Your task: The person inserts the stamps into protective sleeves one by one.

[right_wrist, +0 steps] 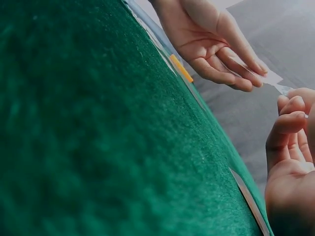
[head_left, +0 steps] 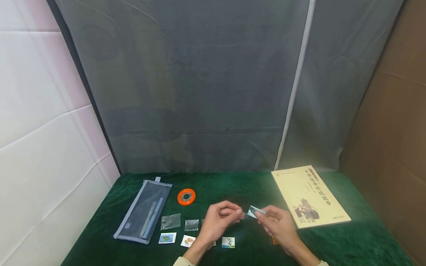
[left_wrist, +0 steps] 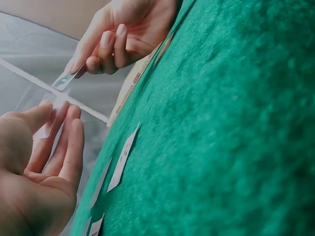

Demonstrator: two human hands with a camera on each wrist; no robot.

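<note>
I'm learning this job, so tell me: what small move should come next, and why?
Probably slide the card into what looks like a clear bag: the right hand pinches the card, the left hand pinches the bag, the two are close together, and similar bags lie near other cards.

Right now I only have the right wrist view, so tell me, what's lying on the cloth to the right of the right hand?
Observer: A cream book lies right of the right hand, figures drawn on its cover.
Operator: And towards the far left of the cloth?
Observer: A mesh pouch, with slim pen-like items inside.
Operator: Any card lying between the wrists?
Observer: Yes, one card with what looks like a panda picture.
</note>
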